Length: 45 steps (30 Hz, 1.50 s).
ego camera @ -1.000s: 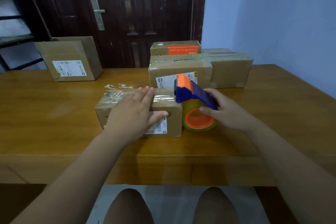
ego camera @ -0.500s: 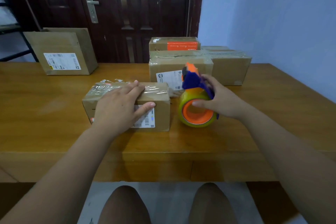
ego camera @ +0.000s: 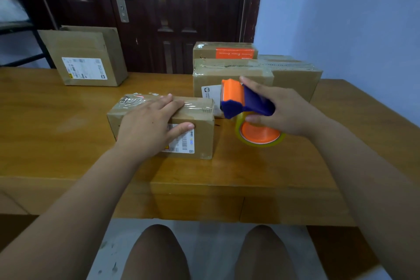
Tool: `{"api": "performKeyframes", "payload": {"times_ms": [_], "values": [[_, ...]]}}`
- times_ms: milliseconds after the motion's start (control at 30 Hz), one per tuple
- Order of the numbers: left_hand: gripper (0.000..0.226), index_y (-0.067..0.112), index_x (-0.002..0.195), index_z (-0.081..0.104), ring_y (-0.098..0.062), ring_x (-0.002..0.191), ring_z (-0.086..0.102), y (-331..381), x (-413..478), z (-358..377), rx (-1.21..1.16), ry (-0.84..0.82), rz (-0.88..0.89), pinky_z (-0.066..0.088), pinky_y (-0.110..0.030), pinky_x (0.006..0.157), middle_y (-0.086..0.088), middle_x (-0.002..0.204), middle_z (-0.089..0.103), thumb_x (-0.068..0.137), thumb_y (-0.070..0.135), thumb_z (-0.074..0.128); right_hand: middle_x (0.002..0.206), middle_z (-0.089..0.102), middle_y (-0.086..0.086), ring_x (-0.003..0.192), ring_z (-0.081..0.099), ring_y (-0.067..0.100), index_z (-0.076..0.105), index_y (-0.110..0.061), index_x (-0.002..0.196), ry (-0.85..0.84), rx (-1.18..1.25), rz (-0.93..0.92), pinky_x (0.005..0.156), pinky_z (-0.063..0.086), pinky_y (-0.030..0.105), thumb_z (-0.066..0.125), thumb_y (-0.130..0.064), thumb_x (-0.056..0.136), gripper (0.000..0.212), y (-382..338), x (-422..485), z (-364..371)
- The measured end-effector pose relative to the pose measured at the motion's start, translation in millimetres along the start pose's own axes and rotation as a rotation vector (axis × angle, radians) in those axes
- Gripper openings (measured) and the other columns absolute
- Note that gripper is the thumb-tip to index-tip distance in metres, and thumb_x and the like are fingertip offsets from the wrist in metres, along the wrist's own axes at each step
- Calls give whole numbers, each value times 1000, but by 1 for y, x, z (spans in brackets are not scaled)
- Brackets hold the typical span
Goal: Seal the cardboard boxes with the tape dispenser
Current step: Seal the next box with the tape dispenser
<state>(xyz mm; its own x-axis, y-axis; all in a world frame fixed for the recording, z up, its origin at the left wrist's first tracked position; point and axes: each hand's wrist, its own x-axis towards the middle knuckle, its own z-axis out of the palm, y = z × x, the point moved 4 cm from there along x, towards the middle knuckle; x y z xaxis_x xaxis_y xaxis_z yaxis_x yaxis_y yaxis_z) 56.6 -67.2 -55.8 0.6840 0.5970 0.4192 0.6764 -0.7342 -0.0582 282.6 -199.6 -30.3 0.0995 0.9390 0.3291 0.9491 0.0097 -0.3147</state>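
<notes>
A small cardboard box (ego camera: 200, 120) with clear tape along its top and a white label on its front lies near the middle of the wooden table (ego camera: 68, 134). My left hand (ego camera: 150, 125) rests flat on top of it, thumb down the front face. Just right of the box, my right hand (ego camera: 279, 111) grips the blue handle of the tape dispenser (ego camera: 243, 102). Its orange head points toward the box's right end and its yellowish roll with an orange core hangs below, close above the table.
Three taped boxes (ego camera: 293, 79) stand grouped at the back of the table, one with an orange label (ego camera: 234, 53). A larger box (ego camera: 86, 59) sits at the back left. A dark door is behind, a blue wall to the right. My knees show below the table's front edge.
The dispenser has pulled away from the box's right end, lifted, and tilted so its orange head points left. My left hand stays on the box.
</notes>
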Motion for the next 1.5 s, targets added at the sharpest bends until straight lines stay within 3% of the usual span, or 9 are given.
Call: {"api": "performKeyframes", "payload": {"times_ms": [67,233,467,767,1067,1267,1333,1433,1500], "values": [[82,31,139,42,-24,129,46,-1,1,0,8,10,-2,48,-41,89,0,145,44,77,77,13,124,52,-9,94,48,7,9,-58,141,-28,-19,2,71,33,6,55,-63,77,79,2,0,1],[80,30,137,45,-25,127,48,-1,-1,0,-18,17,18,47,-42,89,-1,144,46,78,76,15,123,51,-29,102,52,-10,31,-59,137,86,357,96,76,37,3,65,-63,70,76,10,-9,-2],[80,33,139,41,-23,130,44,-3,0,0,-16,12,21,47,-44,91,1,147,42,78,77,13,123,57,-21,103,56,-5,34,-51,141,113,465,152,76,42,15,68,-58,73,76,18,-16,7],[81,32,140,41,-24,129,46,-4,0,3,-12,28,16,48,-44,89,1,146,43,78,76,13,128,48,-22,104,45,0,26,-61,137,-6,121,161,74,32,2,66,-61,69,79,22,-24,0],[85,31,142,39,-22,134,39,-2,-1,0,-64,17,14,42,-45,98,1,149,39,75,76,13,136,52,-6,96,42,7,27,-50,144,-201,-150,134,73,33,19,61,-62,79,74,6,0,4],[96,13,129,55,-28,122,41,19,-2,-12,-196,102,-40,35,-42,98,-10,136,42,78,79,8,130,52,-6,97,41,13,33,-48,142,-341,-308,120,78,32,27,61,-62,80,70,-14,25,-11],[90,15,131,52,-25,117,44,45,-4,-8,-208,84,41,38,-38,95,-8,129,47,76,77,17,115,52,-9,90,45,12,36,-47,141,-384,-330,100,72,33,27,63,-59,81,67,-24,32,-13],[76,11,131,53,-27,111,51,70,-7,1,-170,153,153,39,-41,93,-9,121,56,78,65,54,95,51,-16,76,44,3,41,-44,140,-438,-353,92,65,32,25,66,-52,82,64,-37,45,-17],[71,9,124,58,-30,105,55,70,-5,5,-172,215,103,41,-43,89,-10,115,60,72,55,71,98,49,-19,79,46,5,43,-42,139,-472,-367,94,70,31,25,67,-49,83,61,-43,53,-20]]}}
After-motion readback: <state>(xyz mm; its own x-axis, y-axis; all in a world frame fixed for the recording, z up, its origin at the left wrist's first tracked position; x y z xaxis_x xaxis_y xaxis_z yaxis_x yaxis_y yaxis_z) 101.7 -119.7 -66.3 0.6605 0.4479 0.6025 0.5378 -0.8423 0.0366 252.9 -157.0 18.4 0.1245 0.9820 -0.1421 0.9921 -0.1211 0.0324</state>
